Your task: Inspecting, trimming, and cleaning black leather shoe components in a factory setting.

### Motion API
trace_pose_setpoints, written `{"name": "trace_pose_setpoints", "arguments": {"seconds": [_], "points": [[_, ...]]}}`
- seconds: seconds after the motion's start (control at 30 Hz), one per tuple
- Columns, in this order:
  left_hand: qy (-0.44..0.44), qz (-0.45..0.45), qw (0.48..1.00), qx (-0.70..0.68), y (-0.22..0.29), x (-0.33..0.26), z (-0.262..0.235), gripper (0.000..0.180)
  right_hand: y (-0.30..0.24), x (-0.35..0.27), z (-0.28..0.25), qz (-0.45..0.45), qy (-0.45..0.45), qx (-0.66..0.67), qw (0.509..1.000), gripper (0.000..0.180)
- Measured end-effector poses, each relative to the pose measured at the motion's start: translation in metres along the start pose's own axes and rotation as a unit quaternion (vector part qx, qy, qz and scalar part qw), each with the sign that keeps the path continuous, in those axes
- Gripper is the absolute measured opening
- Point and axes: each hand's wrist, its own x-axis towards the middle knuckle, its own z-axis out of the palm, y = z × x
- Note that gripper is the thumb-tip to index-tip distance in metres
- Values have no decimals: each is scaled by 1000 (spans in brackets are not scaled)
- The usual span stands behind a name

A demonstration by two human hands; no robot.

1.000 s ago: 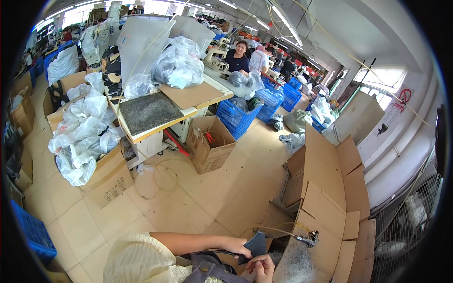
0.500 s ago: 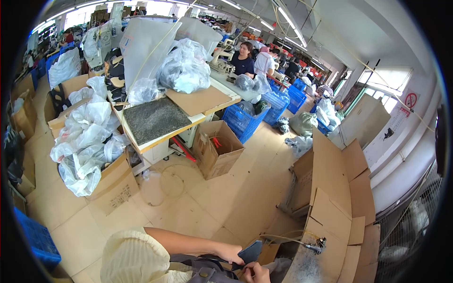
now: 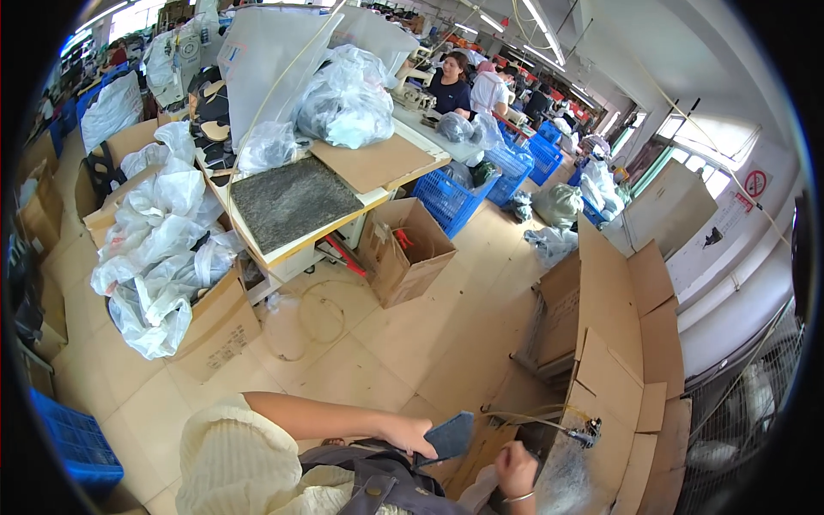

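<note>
In the lower middle, my left hand (image 3: 410, 435) is closed on one end of a flat dark-blue piece (image 3: 451, 435), its free end tilting up to the right. The piece's exact kind cannot be made out. My right hand (image 3: 517, 469), with a bracelet at the wrist, is apart from it to the right, fingers curled; what they hold, if anything, is hidden. Beyond that hand, a metal spray-gun-like fitting (image 3: 587, 433) with a hose rests at the cardboard-lined bench (image 3: 605, 446). A dark grey apron (image 3: 382, 485) covers my front.
Ahead stands a table (image 3: 378, 199) with a dark mat (image 3: 296, 202) and plastic-bagged goods (image 3: 348, 99). A cardboard box (image 3: 408, 266) and blue crates (image 3: 451, 202) sit beside it. At left, a carton (image 3: 210, 335) overflows with plastic bags. Hose loops lie on the floor. Co-workers sit farther back.
My right hand has come away from the blue piece and moved right. The left hand keeps hold of the piece, which now shows more fully. The view has shifted slightly.
</note>
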Motion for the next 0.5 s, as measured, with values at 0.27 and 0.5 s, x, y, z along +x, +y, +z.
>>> {"name": "trace_pose_setpoints", "arguments": {"seconds": [0.27, 0.5], "points": [[168, 25, 983, -67, 22, -76, -38, 38, 91, -17, -5, 274, -51, 203, 939, 8], [385, 191, 897, -103, 70, -104, -26, 29, 4, 83, -149, 260, 138, 270, 917, 13]]}}
